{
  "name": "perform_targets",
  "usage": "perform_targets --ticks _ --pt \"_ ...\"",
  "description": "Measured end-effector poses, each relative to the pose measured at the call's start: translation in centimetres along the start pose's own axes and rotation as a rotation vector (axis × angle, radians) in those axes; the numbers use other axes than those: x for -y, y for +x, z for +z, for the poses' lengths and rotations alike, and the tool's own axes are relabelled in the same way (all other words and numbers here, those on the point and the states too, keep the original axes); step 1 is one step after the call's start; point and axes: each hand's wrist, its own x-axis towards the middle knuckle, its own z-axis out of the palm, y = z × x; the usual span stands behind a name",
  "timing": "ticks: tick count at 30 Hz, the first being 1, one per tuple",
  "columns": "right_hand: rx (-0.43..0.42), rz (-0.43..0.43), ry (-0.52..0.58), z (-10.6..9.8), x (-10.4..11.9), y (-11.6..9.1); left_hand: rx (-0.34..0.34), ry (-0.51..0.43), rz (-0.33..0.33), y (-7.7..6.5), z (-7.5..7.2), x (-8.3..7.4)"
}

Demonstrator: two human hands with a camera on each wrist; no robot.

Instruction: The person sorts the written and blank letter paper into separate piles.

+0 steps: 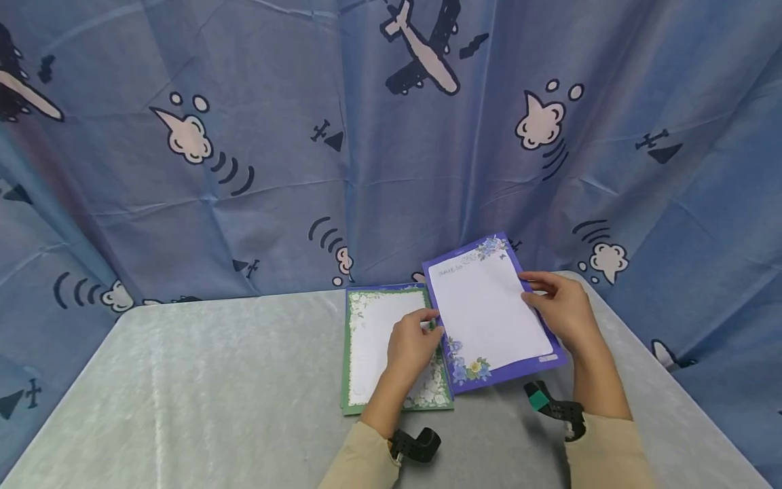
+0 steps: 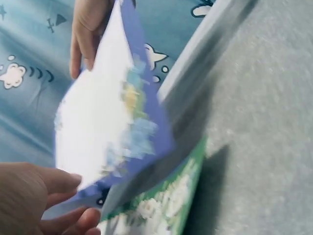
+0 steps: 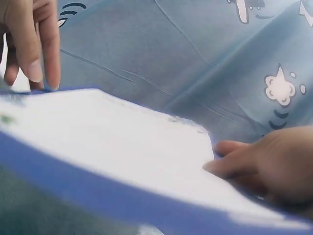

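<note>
A sheet of paper [image 1: 489,305] with a purple border and blue flowers is held up, tilted, between both hands. The left hand [image 1: 413,346] pinches its left edge between thumb and fingers. At the opposite edge, the right hand [image 1: 559,305] grips the sheet, thumb on the front and fingers behind. Below and to the left lies a green-bordered sheet [image 1: 373,339] with white flowers, partly hidden by the left hand and the purple sheet. A strip of purple shows past its top edge. In the left wrist view the purple sheet [image 2: 93,122] stands above the green one [image 2: 168,200].
A pale grey cloth covers the table [image 1: 232,367], whose back edge meets a blue curtain [image 1: 275,136] printed with planes and clouds. Black wrist cameras [image 1: 415,445] are strapped on both wrists, over beige sleeves.
</note>
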Motion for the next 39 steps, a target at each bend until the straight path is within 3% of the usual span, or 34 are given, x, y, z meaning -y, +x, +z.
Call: perform_targets --ticks 5,11,16,24,31,39 --pt "0.012 0.01 0.02 -0.1 0.0 0.0 -0.001 -0.023 0.014 0.2 0.4 0.4" --pt "0.011 -0.043 -0.078 0.4 -0.1 0.2 -0.031 -0.026 0.034 0.2 0.6 0.6" --pt "0.036 -0.049 -0.159 1.1 -0.5 0.4 -0.013 -0.008 0.045 0.2 1.0 0.7" --pt "0.062 -0.078 -0.207 2.0 -1.2 0.6 -0.038 0.091 0.041 0.2 1.5 1.0" --pt "0.11 -0.041 -0.238 2.7 -2.3 0.8 -0.009 0.287 0.097 0.0 2.0 1.0" --pt "0.153 0.012 -0.231 3.7 -3.5 1.0 0.012 0.363 0.153 -0.2 2.0 1.3"
